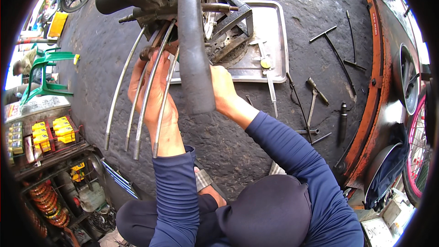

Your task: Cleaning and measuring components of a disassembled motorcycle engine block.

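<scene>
A motorcycle engine crankcase (160, 0) stands at the top of the view, with several long threaded studs (151, 82) reaching toward me. Among these studs is my left hand (157, 87), its fingers closed around a brownish connecting rod (147, 54) at the crankcase mouth. A thick dark grey tube (195, 41) crosses close in front of the engine and hides part of it. My right hand (223, 87) is just right of the tube's lower end, by the engine's underside; its fingers are hidden behind the tube.
A metal tray (282, 32) under the engine holds an angled metal stand (238, 23) and a caliper (265, 61). T-handle wrenches (336, 55) and other tools lie on the dark floor to the right, before an orange metal edge (377, 64). A parts shelf (50, 151) stands left.
</scene>
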`<state>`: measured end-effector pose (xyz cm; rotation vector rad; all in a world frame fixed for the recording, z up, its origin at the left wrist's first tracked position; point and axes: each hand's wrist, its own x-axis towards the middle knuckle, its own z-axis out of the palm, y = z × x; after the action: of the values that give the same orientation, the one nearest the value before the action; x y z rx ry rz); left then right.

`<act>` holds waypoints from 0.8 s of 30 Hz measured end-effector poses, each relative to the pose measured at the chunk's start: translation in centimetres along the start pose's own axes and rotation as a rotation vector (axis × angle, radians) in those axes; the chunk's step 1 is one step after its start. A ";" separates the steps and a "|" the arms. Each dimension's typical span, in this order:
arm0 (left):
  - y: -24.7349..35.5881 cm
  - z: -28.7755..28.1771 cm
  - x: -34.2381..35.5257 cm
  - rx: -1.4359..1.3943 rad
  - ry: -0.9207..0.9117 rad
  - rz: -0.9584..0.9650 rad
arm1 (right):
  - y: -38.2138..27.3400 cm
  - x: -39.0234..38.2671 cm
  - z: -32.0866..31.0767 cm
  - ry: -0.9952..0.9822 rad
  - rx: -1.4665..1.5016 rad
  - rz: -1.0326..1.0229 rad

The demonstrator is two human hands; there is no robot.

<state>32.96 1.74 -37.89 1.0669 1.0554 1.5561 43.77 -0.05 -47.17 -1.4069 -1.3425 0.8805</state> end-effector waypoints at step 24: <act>-2.1 -3.0 0.5 0.205 -0.046 0.118 | 1.6 -4.5 -3.3 -0.144 -0.226 -0.099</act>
<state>30.46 2.24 -40.53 1.3192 1.1569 1.5321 46.79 -4.93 -48.28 -1.4549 -1.6490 0.7957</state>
